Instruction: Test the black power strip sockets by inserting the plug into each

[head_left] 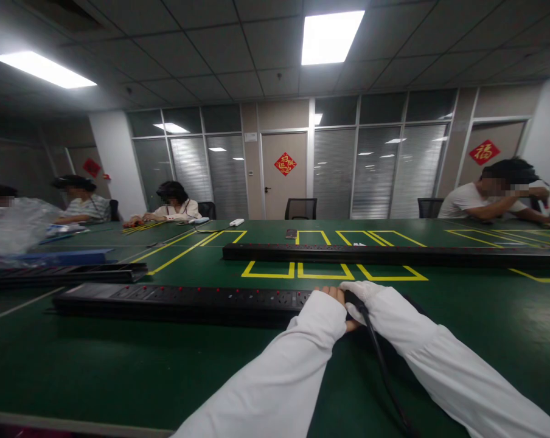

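A long black power strip (184, 299) with red switches lies across the green table (97, 365) in front of me. My left hand (336, 298), in a long white sleeve, rests on the strip's right end; only the knuckles show. Beside it, my right hand (361, 298), in a white glove and sleeve, is closed around the black cable (382, 365) where it leaves that end. The cable runs back toward me between my forearms.
A second long black strip (393, 254) lies farther back among yellow floor-style markings (334, 272). More strips (60, 274) and a plastic bag (14, 228) sit at the left. Several people sit at the far side, left and right. A phone (291, 233) lies mid-table.
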Motion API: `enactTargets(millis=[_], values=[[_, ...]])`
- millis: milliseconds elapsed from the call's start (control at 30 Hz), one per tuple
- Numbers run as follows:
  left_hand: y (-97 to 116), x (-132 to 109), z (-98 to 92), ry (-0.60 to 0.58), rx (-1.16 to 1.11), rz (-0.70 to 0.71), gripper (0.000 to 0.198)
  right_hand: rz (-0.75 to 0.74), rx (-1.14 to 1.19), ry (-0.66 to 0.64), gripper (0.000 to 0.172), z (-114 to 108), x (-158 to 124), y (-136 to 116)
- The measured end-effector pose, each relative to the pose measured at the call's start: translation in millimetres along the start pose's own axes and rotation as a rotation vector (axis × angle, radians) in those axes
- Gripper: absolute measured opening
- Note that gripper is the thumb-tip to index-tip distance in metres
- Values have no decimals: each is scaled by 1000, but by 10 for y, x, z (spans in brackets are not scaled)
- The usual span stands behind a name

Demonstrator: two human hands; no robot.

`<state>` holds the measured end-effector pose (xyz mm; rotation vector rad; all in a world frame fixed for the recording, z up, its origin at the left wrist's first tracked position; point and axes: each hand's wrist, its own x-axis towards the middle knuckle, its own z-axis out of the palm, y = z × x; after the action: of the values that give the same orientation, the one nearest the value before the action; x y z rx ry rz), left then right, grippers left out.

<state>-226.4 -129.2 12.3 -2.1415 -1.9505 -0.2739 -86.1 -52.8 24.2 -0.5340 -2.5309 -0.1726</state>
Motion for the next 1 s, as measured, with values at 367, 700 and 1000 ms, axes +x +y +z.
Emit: enactTargets(millis=[367, 700, 1000], values=[[15, -8, -18, -10, 3, -16, 70, -11, 64, -19, 42, -141, -14, -87], [11, -5, 4, 7, 26, -5, 70, -7, 52, -5, 50, -82, -22, -51], [0, -10, 25, 13, 28, 8, 71, 18, -10, 2, 46, 55, 6, 23]])
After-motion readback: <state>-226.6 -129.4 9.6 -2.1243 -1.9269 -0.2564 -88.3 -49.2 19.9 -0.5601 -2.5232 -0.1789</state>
